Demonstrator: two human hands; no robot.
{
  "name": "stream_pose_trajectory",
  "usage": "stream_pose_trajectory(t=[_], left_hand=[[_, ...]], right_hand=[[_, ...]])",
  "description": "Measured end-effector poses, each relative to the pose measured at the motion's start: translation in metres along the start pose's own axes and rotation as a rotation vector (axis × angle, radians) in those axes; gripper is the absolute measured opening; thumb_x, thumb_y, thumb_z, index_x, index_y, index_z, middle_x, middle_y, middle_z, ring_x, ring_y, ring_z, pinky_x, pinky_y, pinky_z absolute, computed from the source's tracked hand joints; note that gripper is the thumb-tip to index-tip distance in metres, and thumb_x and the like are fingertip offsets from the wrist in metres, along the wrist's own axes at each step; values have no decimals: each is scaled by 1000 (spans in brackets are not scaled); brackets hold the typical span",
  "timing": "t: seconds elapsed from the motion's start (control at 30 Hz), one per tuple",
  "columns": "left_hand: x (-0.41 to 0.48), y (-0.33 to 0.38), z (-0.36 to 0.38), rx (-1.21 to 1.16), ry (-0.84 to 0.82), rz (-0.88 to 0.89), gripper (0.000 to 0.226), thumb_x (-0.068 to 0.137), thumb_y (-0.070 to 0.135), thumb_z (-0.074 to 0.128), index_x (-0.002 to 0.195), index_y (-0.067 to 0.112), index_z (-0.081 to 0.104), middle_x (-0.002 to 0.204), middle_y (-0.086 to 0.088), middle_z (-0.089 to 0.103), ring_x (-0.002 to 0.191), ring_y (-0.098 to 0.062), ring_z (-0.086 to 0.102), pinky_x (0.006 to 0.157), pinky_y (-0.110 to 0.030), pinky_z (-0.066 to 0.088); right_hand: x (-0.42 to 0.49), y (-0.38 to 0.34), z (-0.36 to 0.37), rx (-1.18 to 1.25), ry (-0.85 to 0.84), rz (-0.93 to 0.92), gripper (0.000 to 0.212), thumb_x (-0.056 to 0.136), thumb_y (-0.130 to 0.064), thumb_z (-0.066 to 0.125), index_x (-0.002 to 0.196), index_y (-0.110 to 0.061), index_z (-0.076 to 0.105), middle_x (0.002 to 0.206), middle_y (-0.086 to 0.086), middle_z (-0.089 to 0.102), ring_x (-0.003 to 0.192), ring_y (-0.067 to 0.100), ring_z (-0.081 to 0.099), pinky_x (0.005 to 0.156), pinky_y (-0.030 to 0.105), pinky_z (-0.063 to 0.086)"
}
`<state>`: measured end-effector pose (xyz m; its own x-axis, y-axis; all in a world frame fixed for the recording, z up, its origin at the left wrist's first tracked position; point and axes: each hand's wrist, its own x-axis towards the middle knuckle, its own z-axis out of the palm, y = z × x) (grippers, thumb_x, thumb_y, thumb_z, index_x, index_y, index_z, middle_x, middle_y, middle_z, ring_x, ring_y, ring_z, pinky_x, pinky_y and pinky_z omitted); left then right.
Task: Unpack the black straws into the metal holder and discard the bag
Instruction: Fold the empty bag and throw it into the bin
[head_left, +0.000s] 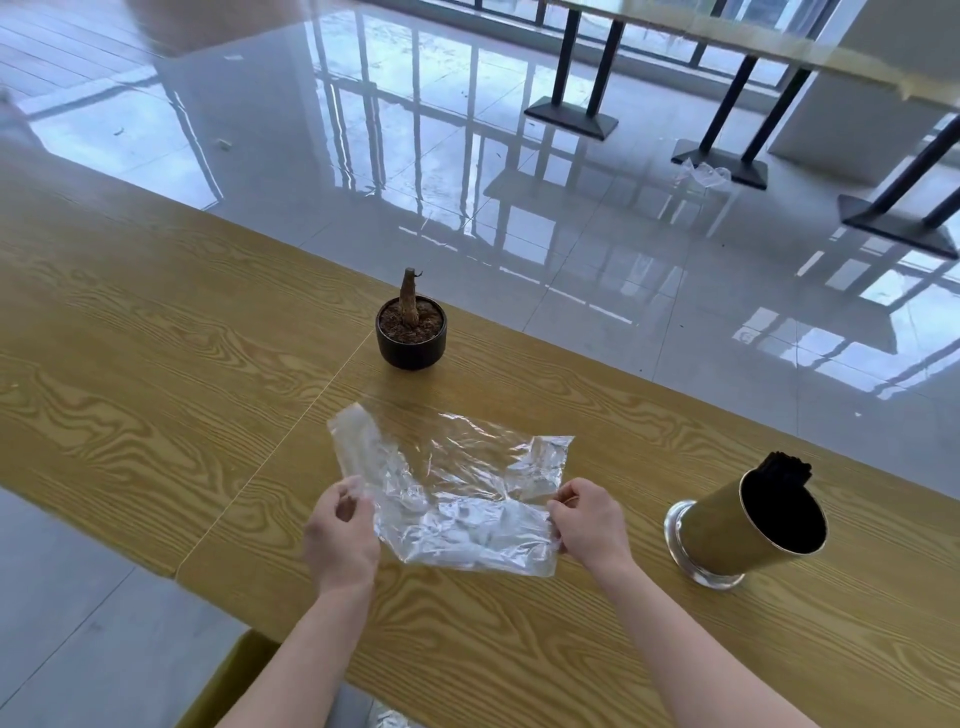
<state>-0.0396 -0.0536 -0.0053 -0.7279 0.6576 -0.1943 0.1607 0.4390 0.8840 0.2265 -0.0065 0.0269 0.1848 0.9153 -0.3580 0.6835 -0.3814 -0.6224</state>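
A glossy pale tiled floor (519, 208) is filling the far half of the view, mirroring tall window frames. A long wooden table (156, 364) with bold yellow-brown grain is running diagonally from far left to near right, with a thin seam crossing its top. Beyond it, another tabletop (779, 47) is standing on black pedestal legs (571, 111) at the upper right.

The clear plastic bag (452, 493) is being held near the table's near edge, between the two hands (whether it is resting on the wood or hanging just above it cannot be told). It is looking empty and crumpled, its long axis running left to right, with one folded end pointing away towards the far left.

The metal holder (743, 525) is standing on the table to the right of the bag, apart from it. In this wide-angle view its base is sitting low and left while its open mouth is leaning up and to the right. The black straws (784, 467) are sitting inside, their bunched tips poking over the far rim.

The left hand (340, 540) is pinching the bag's left edge, fingers curled. The right hand (592, 525) is pinching the right edge between thumb and fingers.

A small dark pot (411, 332) with a bare brown stem is sitting beyond the bag. A crumpled scrap of clear plastic (701, 174) is lying on the floor by one pedestal.
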Motion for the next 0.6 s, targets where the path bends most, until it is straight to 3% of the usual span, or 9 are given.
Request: stream_pose_trajectory(t=[0.1, 0.2, 0.3, 0.37, 0.43, 0.47, 0.5, 0.53, 0.6], left_hand=[[-19, 18, -5, 59, -61, 394, 21, 90, 8, 68, 111, 12, 72, 105, -2, 74, 97, -19, 68, 86, -38, 56], [-40, 27, -2, 143, -176, 795, 24, 86, 0, 71, 107, 9, 75, 113, -6, 74, 106, -18, 68, 91, -35, 54], [-55, 22, 4, 275, -248, 1069, 15, 90, 13, 66, 100, 15, 77, 114, -3, 75, 108, -17, 68, 87, -35, 54], [-60, 12, 4, 329, -289, 1184, 17, 93, 22, 60, 97, 17, 75, 113, -1, 75, 112, -18, 68, 85, -36, 54], [-62, 3, 3, 366, -326, 1246, 14, 95, 24, 61, 96, 19, 73, 114, 2, 74, 114, -18, 67, 88, -35, 52], [-62, 0, 1, 390, -345, 1266, 10, 94, 23, 63, 96, 20, 72, 115, 3, 74, 115, -18, 67, 90, -35, 51], [-62, -2, -1, 413, -365, 1281, 6, 92, 22, 67, 96, 22, 72, 116, 4, 74, 115, -17, 67, 91, -36, 50], [-61, -4, -3, 430, -390, 1288, 7, 89, 20, 71, 95, 23, 72, 116, 5, 73, 115, -17, 67, 93, -36, 48], [-60, -5, -12, 436, -469, 1234, 15, 84, 22, 72, 98, 26, 72, 119, 9, 72, 119, -15, 64, 99, -35, 42]], right_hand=[[-1, -6, 1, 52, 32, -7, 5, 91, -19, 63, 90, -17, 67, 81, 5, 72, 74, 24, 70, 72, 45, 60], [-4, -16, 4, 242, -3, 39, 9, 95, -19, 61, 89, -16, 67, 84, 8, 73, 59, 15, 62, 58, 37, 56], [-10, -27, 10, 549, -121, 142, 28, 99, -31, 59, 90, -7, 70, 91, 24, 74, 58, 20, 61, 52, 32, 49], [-15, -34, 14, 677, -207, 191, 54, 96, -59, 53, 89, -10, 75, 85, 18, 76, 66, 26, 71, 55, 34, 55], [-17, -40, 17, 672, -249, 231, 72, 81, -82, 51, 89, -15, 76, 83, 4, 73, 80, 28, 74, 60, 38, 58], [-18, -43, 19, 633, -253, 233, 77, 74, -86, 56, 89, -13, 74, 83, 3, 68, 106, 32, 64, 62, 39, 55], [-18, -45, 21, 581, -253, 214, 79, 70, -82, 65, 89, -6, 73, 83, 6, 65, 74, 18, 41, 63, 40, 51], [-18, -47, 24, 529, -251, 176, 71, 68, -68, 76, 88, 0, 71, 83, 11, 65, 73, 24, 60, 65, 42, 51], [-20, -51, 30, 459, -208, 86, 32, 70, -27, 80, 81, 1, 69, 76, 12, 66, 66, 23, 59, 67, 51, 56]])
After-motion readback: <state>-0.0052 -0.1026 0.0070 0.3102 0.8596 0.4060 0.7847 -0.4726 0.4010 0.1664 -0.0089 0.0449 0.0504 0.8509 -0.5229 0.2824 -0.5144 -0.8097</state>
